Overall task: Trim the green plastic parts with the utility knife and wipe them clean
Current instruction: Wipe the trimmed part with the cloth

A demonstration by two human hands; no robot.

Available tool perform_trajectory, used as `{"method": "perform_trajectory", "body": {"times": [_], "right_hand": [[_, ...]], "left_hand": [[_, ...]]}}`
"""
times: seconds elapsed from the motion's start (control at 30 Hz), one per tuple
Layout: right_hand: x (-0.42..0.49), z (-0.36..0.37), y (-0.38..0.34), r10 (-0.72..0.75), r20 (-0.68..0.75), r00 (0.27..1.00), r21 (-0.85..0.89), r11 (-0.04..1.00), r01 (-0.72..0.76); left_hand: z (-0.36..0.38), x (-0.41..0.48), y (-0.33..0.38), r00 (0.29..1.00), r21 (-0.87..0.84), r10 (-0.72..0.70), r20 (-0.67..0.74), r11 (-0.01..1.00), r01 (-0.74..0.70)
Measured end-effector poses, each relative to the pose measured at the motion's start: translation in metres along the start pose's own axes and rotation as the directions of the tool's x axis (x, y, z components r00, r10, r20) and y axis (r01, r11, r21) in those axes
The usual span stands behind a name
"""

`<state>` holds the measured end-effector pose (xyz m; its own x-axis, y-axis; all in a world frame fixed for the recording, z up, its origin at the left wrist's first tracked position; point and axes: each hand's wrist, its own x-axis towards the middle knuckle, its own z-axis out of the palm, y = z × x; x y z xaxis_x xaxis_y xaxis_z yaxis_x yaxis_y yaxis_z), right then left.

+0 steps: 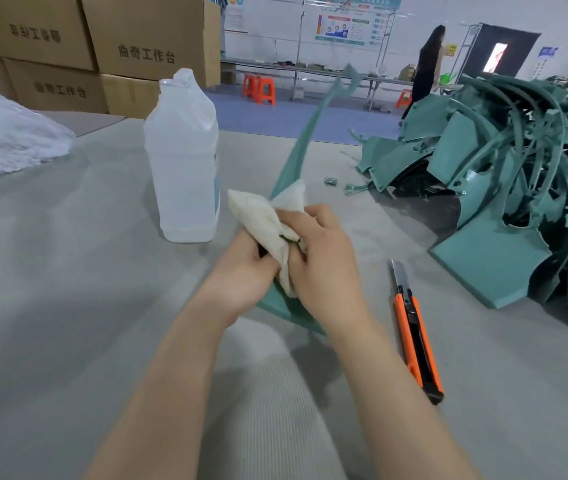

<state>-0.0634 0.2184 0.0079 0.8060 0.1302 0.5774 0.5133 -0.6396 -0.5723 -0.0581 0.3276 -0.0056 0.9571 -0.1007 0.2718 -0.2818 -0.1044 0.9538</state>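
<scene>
A long curved green plastic part (298,147) rises from between my hands toward the far side of the table. My left hand (244,271) grips its lower end. My right hand (324,258) holds a white cloth (268,216) wrapped round the part just above the left hand. The orange and black utility knife (414,334) lies on the grey table to the right of my right forearm, blade out and pointing away from me. Neither hand touches it.
A translucent plastic bottle (183,161) stands left of the cloth. A heap of green plastic parts (504,188) fills the right side of the table (67,271). A clear plastic bag (1,140) lies far left, cardboard boxes (109,46) behind. A person stands in the background.
</scene>
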Motion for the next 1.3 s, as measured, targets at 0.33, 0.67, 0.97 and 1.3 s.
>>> {"method": "perform_trajectory", "body": {"times": [0.33, 0.67, 0.97, 1.3], "right_hand": [[-0.005, -0.001, 0.042, 0.292, -0.07, 0.954, -0.322, 0.899, -0.298], [-0.005, 0.001, 0.02, 0.105, -0.212, 0.972, -0.049, 0.992, -0.118], [-0.004, -0.021, 0.078, 0.536, -0.124, 0.835, -0.156, 0.821, -0.549], [0.004, 0.002, -0.05, 0.243, 0.061, 0.968, 0.148, 0.957, -0.25]], "left_hand": [[-0.008, 0.003, 0.003, 0.979, -0.004, -0.018, -0.202, 1.0, 0.018], [-0.002, 0.001, 0.009, 0.965, 0.127, 0.058, -0.256, 0.992, -0.026], [-0.013, -0.003, 0.021, 0.954, 0.01, 0.036, -0.297, 0.999, -0.035], [-0.091, -0.062, 0.043, 0.65, -0.183, -0.036, -0.759, 0.97, -0.16]]}}
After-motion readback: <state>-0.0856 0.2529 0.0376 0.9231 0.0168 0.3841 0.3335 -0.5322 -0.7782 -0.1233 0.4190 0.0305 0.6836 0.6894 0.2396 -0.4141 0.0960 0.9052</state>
